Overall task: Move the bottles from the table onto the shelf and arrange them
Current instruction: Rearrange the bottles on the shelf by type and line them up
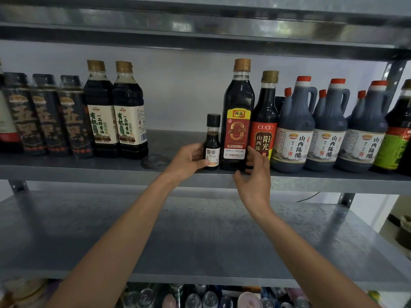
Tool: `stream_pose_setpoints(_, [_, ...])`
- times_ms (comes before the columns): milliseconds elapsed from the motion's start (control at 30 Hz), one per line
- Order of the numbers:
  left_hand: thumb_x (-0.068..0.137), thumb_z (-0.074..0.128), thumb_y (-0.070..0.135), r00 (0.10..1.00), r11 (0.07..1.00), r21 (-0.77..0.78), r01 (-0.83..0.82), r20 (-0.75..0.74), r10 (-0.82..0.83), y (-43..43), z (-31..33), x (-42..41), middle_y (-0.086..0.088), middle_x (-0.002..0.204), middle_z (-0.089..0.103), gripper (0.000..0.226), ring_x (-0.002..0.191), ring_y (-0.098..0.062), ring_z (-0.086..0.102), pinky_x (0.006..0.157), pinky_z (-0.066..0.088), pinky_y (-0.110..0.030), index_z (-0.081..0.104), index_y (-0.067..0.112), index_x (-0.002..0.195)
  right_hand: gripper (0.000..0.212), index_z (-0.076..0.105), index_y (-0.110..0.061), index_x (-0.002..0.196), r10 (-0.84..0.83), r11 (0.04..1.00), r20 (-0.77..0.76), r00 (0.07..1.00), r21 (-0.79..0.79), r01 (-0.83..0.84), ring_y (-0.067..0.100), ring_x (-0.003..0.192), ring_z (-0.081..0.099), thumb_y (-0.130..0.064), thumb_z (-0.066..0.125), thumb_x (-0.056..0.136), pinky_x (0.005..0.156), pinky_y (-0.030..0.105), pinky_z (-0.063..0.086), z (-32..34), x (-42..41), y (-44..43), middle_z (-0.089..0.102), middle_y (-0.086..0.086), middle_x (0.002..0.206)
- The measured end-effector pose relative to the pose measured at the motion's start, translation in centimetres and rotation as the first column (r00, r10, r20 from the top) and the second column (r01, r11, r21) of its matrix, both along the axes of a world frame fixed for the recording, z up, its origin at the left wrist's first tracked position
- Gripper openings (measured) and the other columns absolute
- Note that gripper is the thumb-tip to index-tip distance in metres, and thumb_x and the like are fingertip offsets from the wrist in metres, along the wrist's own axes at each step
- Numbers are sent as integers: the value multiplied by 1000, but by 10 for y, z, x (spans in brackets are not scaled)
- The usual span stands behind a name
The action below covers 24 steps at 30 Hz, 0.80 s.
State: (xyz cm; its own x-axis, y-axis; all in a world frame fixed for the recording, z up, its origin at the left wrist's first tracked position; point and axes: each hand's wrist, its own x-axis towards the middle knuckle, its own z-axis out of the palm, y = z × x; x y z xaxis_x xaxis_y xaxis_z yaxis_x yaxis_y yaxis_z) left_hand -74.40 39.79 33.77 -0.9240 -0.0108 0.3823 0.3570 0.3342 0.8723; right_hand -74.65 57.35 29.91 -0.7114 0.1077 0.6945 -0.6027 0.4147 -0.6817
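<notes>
On the grey metal shelf (178,143) a small dark bottle (212,138) with a black cap stands upright at the front edge. My left hand (189,160) grips its lower part, thumb across the white label. Right beside it stands a tall dark vinegar bottle (238,114) with a red label and gold cap. My right hand (254,176) is at that bottle's lower right side, its fingers loosely bent against the base and the thumb below the shelf edge. A red-labelled CUCU bottle (265,121) stands just right of it.
Left on the shelf stand three black-wrapped bottles (47,116) and two soy sauce bottles (115,112). Right stand three handled vinegar jugs (329,127) and a green-labelled bottle (398,134). A gap lies between the soy sauce and the small bottle. The lower shelf (200,236) is bare metal.
</notes>
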Motion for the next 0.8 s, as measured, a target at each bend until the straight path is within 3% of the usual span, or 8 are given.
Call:
stream_pose_setpoints(100, [81, 70, 4, 999, 999, 8, 40, 32, -41, 2, 1, -1, 11, 109, 64, 48, 104, -3, 60, 95, 47, -25, 56, 18, 126, 61, 44, -14, 135, -5, 1000, 0, 1000, 2, 5, 12, 104, 53, 0, 66, 80, 90, 21, 47, 1, 0, 0, 46, 4, 128])
stream_pose_setpoints(167, [77, 76, 16, 998, 998, -9, -63, 16, 63, 8, 2, 0, 12, 116, 61, 54, 108, -4, 57, 99, 43, -29, 55, 22, 126, 48, 54, -16, 125, 32, 997, 10, 999, -67, -31, 0, 92, 56, -3, 68, 80, 80, 8, 47, 8, -1, 8, 54, -1, 118])
stream_pose_setpoints(267, [84, 69, 22, 928, 936, 276, -218, -240, 287, 6, 0, 6, 5, 107, 66, 26, 98, -9, 61, 91, 49, -31, 63, 18, 108, 15, 69, -18, 100, 320, 931, 114, 941, -224, -289, 8, 87, 67, -18, 66, 85, 83, 27, 56, 24, -11, 41, 72, 0, 94])
stream_pose_setpoints(300, [89, 63, 26, 934, 927, 365, -80, -297, 198, 0, 0, 7, 1, 97, 69, 15, 91, -12, 64, 85, 51, -32, 67, 16, 99, 17, 71, -16, 97, 494, 855, 162, 854, -270, -443, 18, 90, 69, -26, 62, 87, 85, 35, 56, 29, -15, 55, 73, 6, 93])
stream_pose_setpoints(367, [94, 47, 38, 940, 875, 374, 309, -258, -222, -7, 4, 10, -8, 93, 72, 36, 90, -21, 68, 80, 54, -34, 71, 11, 96, 42, 70, -9, 102, 744, 668, 294, 600, -309, -678, 30, 101, 67, -44, 50, 89, 89, 37, 54, 41, -24, 78, 71, 16, 104])
stream_pose_setpoints(467, [94, 28, 51, 736, 732, 196, 653, 66, -674, 0, 11, 0, -15, 129, 60, 64, 123, -30, 54, 100, 46, -39, 57, 5, 128, 67, 63, -6, 118, 809, 510, 485, 332, -298, -807, 29, 119, 57, -59, 35, 87, 99, 34, 47, 54, -39, 88, 62, 17, 124])
stream_pose_setpoints(567, [93, 41, 48, 641, 670, 174, 722, 199, -742, 6, 19, -16, -19, 144, 44, 69, 136, -30, 39, 112, 33, -40, 38, -1, 141, 70, 57, -4, 124, 802, 476, 543, 250, -327, -816, 28, 125, 52, -57, 27, 89, 104, 36, 43, 59, -51, 84, 60, 15, 129])
stream_pose_setpoints(800, [93, 52, 41, 561, 612, 231, 756, 250, -789, 3, 23, -35, -21, 147, 38, 69, 139, -32, 34, 114, 28, -42, 33, -2, 143, 74, 49, 3, 130, 823, 412, 550, 140, -410, -814, 32, 128, 48, -54, 22, 91, 107, 37, 40, 62, -66, 86, 53, 22, 134])
